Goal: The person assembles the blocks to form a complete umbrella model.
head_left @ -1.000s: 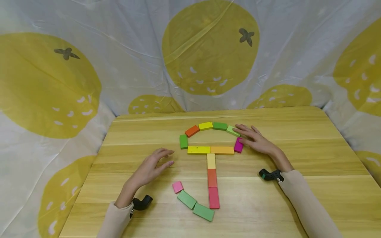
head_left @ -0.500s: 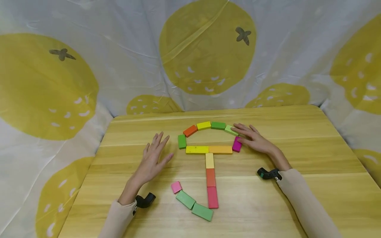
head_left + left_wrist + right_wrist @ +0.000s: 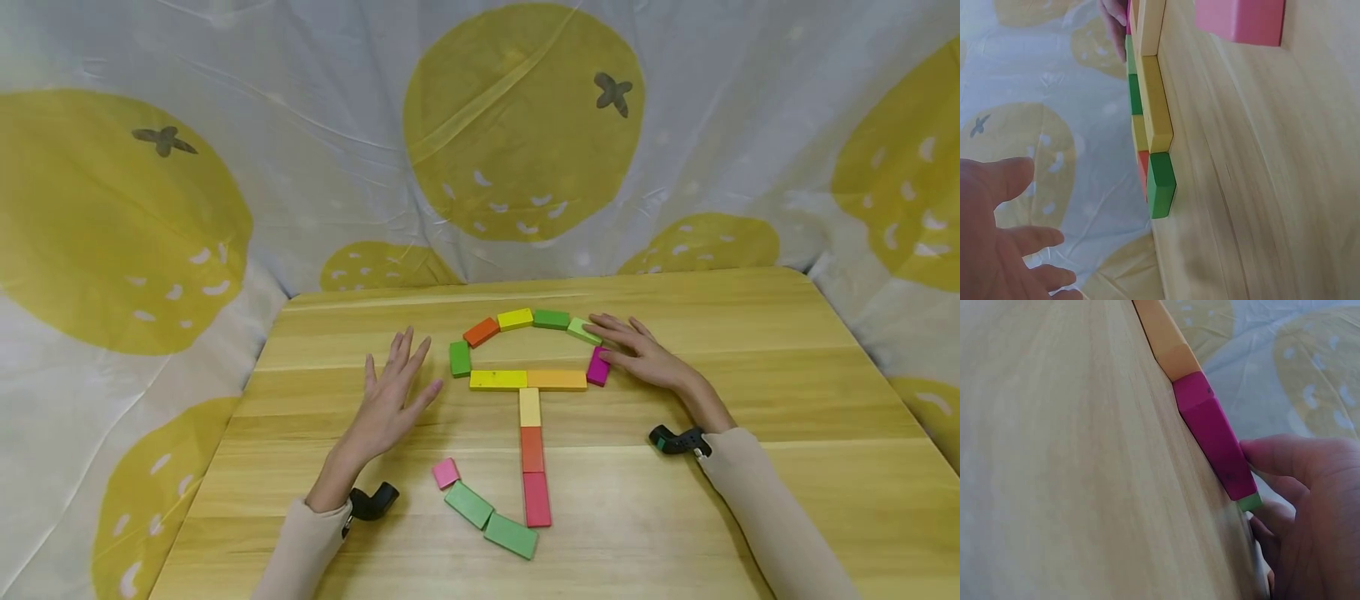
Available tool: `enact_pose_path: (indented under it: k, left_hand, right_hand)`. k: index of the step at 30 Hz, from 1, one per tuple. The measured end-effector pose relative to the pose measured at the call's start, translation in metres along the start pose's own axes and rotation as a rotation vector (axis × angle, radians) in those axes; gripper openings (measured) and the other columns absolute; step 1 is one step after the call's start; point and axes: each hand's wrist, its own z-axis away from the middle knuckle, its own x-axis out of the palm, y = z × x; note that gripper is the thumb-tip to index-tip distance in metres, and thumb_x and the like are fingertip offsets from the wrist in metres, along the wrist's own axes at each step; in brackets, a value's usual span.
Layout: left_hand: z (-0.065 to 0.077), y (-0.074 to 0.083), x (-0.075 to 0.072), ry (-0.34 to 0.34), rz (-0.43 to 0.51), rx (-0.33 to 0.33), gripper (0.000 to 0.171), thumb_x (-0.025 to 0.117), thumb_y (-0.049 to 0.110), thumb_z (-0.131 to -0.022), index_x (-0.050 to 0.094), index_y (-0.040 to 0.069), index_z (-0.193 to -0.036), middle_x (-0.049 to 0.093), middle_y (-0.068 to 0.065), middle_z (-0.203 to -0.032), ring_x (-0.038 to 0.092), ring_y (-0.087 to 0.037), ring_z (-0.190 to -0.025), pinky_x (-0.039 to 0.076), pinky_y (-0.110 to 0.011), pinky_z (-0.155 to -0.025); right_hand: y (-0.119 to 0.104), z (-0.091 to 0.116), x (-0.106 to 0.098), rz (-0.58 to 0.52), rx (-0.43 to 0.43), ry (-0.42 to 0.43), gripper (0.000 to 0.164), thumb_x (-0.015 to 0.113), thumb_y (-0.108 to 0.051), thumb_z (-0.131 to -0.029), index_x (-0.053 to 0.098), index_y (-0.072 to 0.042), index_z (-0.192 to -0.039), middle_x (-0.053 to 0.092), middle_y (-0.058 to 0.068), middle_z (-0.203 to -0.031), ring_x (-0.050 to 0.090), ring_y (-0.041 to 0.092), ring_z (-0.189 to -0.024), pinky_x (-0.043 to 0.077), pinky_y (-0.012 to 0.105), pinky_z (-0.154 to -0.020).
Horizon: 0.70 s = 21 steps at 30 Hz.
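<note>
Coloured wooden blocks lie flat in an umbrella-like outline. My right hand (image 3: pixel 645 354) rests at the arch's right end with its fingers extended. Its thumb is at the magenta block (image 3: pixel 1213 434), its fingertips over the light green block (image 3: pixel 583 330). My left hand (image 3: pixel 386 408) is raised with fingers spread and holds nothing, left of the green block (image 3: pixel 460 359) that ends the arch. Orange-red (image 3: pixel 481 332), yellow (image 3: pixel 515 319) and dark green (image 3: pixel 551 319) blocks form the arch's top. Below it run a long yellow block (image 3: pixel 498 380) and an orange block (image 3: pixel 557 380).
A stem of cream (image 3: pixel 529 407), orange-red (image 3: pixel 532 450) and crimson (image 3: pixel 536 500) blocks runs toward me. Two green blocks (image 3: pixel 469 505) and a small pink block (image 3: pixel 446 472) curve off its lower left. The wooden table (image 3: pixel 675 533) meets a lemon-print cloth (image 3: pixel 360 167) at the back.
My left hand has turned, its fingers rising from a forward curl to spread and pointing away. The right hand has stayed at the arch's right end, and the blocks keep their arrangement.
</note>
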Motion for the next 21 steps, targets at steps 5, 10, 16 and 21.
enact_pose_path:
  k: [5, 10, 16, 21]
  left_hand:
    - [-0.004, 0.006, 0.001, -0.003, -0.028, -0.013, 0.071, 0.053, 0.04, -0.107, 0.025, 0.012, -0.166, 0.001, -0.012, -0.175, 0.0, -0.037, -0.163, -0.014, -0.076, -0.117]
    - [-0.007, 0.011, 0.003, -0.003, -0.047, -0.02, 0.069, 0.051, 0.04, -0.107, 0.026, 0.012, -0.165, 0.001, -0.012, -0.175, 0.0, -0.036, -0.163, -0.015, -0.076, -0.117]
    - [-0.011, 0.017, 0.009, -0.009, -0.095, -0.021, 0.071, 0.049, 0.045, -0.107, 0.023, 0.016, -0.166, 0.001, -0.013, -0.175, -0.001, -0.036, -0.163, -0.013, -0.077, -0.117]
    - [-0.02, 0.024, 0.017, -0.014, -0.141, -0.005, 0.072, 0.049, 0.047, -0.107, 0.022, 0.017, -0.167, 0.002, -0.016, -0.175, 0.001, -0.037, -0.163, -0.01, -0.078, -0.118]
  right_hand:
    - [0.002, 0.0, 0.0, -0.003, -0.02, 0.014, 0.053, 0.056, -0.02, -0.107, 0.045, -0.009, -0.157, 0.027, 0.021, -0.169, 0.014, 0.046, -0.159, -0.008, 0.066, -0.124]
    - [0.004, -0.001, 0.001, 0.003, -0.028, 0.018, 0.053, 0.056, -0.019, -0.107, 0.045, -0.009, -0.157, 0.028, 0.023, -0.169, 0.015, 0.047, -0.158, -0.007, 0.067, -0.124]
    - [0.006, 0.0, 0.001, -0.003, -0.012, 0.009, 0.053, 0.056, -0.02, -0.107, 0.045, -0.012, -0.158, 0.027, 0.018, -0.17, 0.015, 0.044, -0.159, -0.008, 0.065, -0.125]
    - [0.009, 0.003, -0.002, -0.028, 0.0, 0.023, 0.053, 0.055, -0.019, -0.107, 0.044, -0.011, -0.158, 0.026, 0.019, -0.17, 0.016, 0.044, -0.159, -0.008, 0.065, -0.126]
